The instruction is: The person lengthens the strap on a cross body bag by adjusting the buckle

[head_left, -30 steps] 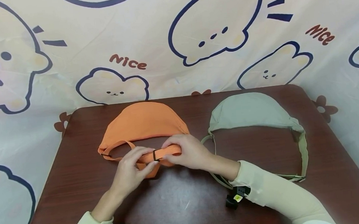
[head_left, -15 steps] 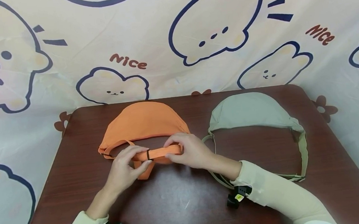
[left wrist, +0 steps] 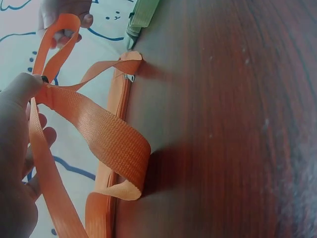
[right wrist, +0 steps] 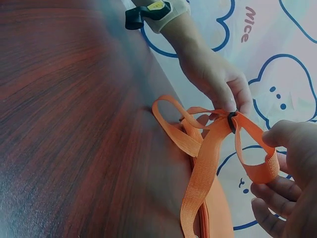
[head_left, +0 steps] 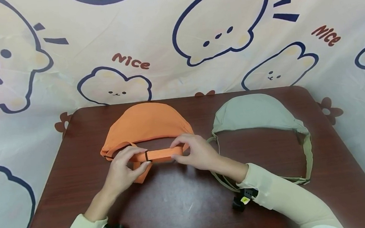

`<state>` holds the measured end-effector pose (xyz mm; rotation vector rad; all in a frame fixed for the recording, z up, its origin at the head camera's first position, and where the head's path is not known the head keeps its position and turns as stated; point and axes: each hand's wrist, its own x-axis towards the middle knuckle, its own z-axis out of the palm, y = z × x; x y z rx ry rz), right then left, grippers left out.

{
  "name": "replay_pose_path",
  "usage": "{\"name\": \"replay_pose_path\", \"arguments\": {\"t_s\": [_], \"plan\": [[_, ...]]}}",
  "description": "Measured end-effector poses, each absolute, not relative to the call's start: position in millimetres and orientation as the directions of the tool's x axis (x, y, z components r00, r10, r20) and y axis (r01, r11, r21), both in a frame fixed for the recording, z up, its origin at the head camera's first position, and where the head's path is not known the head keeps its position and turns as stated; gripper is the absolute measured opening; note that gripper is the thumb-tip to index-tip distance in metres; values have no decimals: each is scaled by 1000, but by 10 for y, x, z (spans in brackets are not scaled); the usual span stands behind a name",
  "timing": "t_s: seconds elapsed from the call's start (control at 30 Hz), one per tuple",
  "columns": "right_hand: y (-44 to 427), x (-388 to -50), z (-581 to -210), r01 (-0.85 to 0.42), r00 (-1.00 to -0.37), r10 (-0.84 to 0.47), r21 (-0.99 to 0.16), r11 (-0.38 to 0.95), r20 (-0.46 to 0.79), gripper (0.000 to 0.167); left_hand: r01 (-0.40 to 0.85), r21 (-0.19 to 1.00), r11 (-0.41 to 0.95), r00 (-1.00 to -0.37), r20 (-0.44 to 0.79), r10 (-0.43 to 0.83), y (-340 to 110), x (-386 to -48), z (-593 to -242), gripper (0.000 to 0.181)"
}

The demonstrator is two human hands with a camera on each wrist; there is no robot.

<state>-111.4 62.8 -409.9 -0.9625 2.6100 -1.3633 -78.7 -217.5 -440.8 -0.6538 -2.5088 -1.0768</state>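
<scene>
Orange strap (head_left: 160,154), partly unseen behind left hand (head_left: 120,173)

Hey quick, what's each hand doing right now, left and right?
Left hand: closed, pinching the orange strap at the black slider.
Right hand: closed, holding that strap's loop.

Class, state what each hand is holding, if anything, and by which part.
The flat orange woven strap of the crescent-shaped orange fabric bag: the left hand pinches it at the black slider; the right hand holds its loop.
</scene>
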Motion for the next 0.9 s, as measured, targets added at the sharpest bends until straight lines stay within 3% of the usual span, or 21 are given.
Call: {"name": "replay_pose_path", "arguments": {"t_s": [0.5, 0.9], "plan": [[692, -1126, -4127, -476, -808, -546, -791, 384, 221, 17, 514, 595, 618, -849, 456, 267, -2258, -787, -4425, 43], [659, -1209, -4122, -488, -782, -608, -739, 464, 135, 23, 516, 584, 627, -849, 444, 286, -2285, -790, -4412, 43]]}}
